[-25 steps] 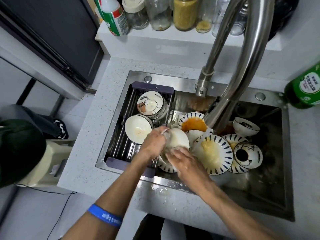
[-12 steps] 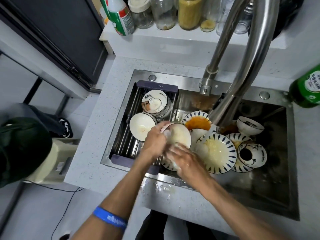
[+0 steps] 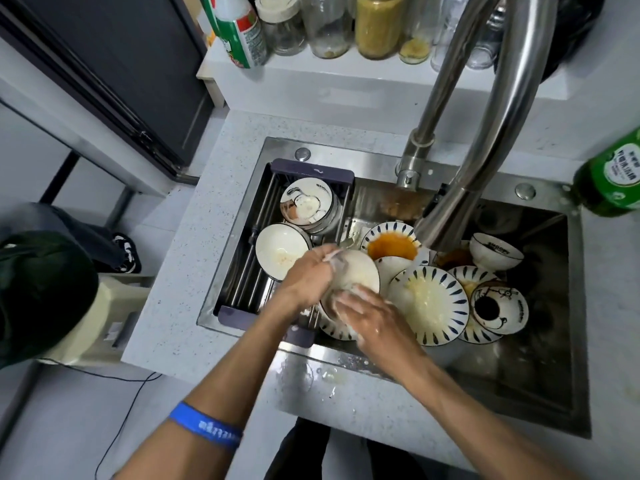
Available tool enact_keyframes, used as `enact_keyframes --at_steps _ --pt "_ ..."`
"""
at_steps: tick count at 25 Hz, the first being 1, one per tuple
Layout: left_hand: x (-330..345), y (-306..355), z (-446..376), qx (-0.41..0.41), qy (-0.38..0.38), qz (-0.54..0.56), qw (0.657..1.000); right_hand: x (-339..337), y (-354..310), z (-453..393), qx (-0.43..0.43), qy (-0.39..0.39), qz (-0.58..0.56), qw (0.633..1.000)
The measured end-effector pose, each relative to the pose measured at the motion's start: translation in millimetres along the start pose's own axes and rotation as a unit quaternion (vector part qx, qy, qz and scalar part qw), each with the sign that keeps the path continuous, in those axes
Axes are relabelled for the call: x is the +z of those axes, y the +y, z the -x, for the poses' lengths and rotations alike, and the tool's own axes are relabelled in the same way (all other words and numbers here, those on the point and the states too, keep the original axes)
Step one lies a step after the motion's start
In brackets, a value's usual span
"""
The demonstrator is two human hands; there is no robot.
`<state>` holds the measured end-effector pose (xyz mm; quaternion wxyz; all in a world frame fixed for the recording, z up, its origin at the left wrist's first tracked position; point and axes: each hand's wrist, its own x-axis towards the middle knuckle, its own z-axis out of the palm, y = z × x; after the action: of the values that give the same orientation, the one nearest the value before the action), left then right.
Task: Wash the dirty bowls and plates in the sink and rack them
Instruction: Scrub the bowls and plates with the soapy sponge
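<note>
Head view looks down on a steel sink (image 3: pixel 540 393) set in a speckled counter (image 3: pixel 180 306). Both hands meet over the sink's left part, at a white bowl (image 3: pixel 356 275) tipped on its side. The left hand (image 3: pixel 306 280) grips the bowl at its left rim, fingers (image 3: pixel 332 256) curled over the edge. The right hand (image 3: pixel 372 317) lies against the bowl's near side with soapy fingers (image 3: pixel 346 301) spread on its surface; whether they hold a sponge I cannot tell. A blue wristband (image 3: pixel 206 426) sits on the left forearm.

Left of the hands, a dark rack (image 3: pixel 242 271) spans the sink and carries a plain white bowl (image 3: pixel 280 251) and, behind it, a stack of printed bowls (image 3: pixel 306 204). Right of the held bowl lie dirty dishes: a striped plate (image 3: pixel 431 304) with pale residue, a striped bowl with orange sauce (image 3: pixel 391 245), a cartoon bowl (image 3: pixel 498 308) tilted on another striped plate, and a small white bowl (image 3: pixel 495 252) near the far wall. The tap (image 3: pixel 485 140) arches over them. A green bottle (image 3: pixel 613 176) stands on the counter at the right, and jars (image 3: pixel 377 24) line the shelf behind.
</note>
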<state>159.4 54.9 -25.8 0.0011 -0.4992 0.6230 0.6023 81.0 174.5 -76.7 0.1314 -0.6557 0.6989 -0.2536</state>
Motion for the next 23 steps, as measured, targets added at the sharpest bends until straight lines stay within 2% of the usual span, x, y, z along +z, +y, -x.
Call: enact_keyframes --at_steps 2,3,5,6,7,8,9,10,12,13,14,15,16,18,20,22,23 --pt "5 -4 8 0.026 0.102 0.037 0.994 3 -4 3 0.065 0.001 -0.078 0.995" --pt "4 -2 12 0.025 0.105 0.043 0.993 3 -7 4 0.057 0.006 -0.069 0.996" --pt "-6 6 8 -0.027 0.013 -0.012 0.999 -1 -4 4 -0.043 -0.009 0.040 0.998" --pt "-13 11 1 -0.055 -0.011 -0.006 0.998 -1 2 4 -0.075 0.004 0.077 0.994" --pt "-17 12 -3 -0.065 -0.008 0.055 0.996 -4 2 -1 -0.052 0.022 0.045 0.997" --pt "-16 9 -3 -0.054 -0.003 0.165 0.985 -7 -3 -9 0.006 0.040 -0.033 0.999" --pt "-10 4 2 -0.046 -0.013 0.300 0.953 -14 -11 -18 0.099 0.072 -0.149 0.981" --pt "-1 -4 9 -0.059 -0.017 0.401 0.914 -19 -17 -25 0.203 0.086 -0.295 0.930" --pt "15 -22 8 -0.109 -0.004 0.477 0.872 -25 -18 -28 0.347 0.059 -0.558 0.751" --pt "17 -25 6 -0.129 -0.003 0.486 0.865 -27 -14 -25 0.384 0.063 -0.637 0.666" --pt "17 -26 3 -0.137 -0.012 0.498 0.856 -29 -12 -24 0.404 0.072 -0.688 0.598" --pt "18 -28 1 -0.135 -0.016 0.514 0.847 -33 -11 -28 0.417 0.088 -0.713 0.557" --pt "21 -30 1 -0.128 -0.014 0.530 0.838 -35 -10 -34 0.432 0.109 -0.714 0.540" --pt "20 -36 5 -0.102 -0.003 0.557 0.824 -35 -9 -52 0.479 0.124 -0.669 0.554" --pt "12 -40 9 -0.042 -0.003 0.589 0.807 -29 -8 -64 0.533 0.131 -0.607 0.575" --pt "4 -33 14 0.004 -0.035 0.583 0.812 -22 0 -72 0.551 0.152 -0.584 0.576" --pt "2 -31 14 0.016 -0.046 0.563 0.825 -21 5 -76 0.547 0.147 -0.584 0.582"
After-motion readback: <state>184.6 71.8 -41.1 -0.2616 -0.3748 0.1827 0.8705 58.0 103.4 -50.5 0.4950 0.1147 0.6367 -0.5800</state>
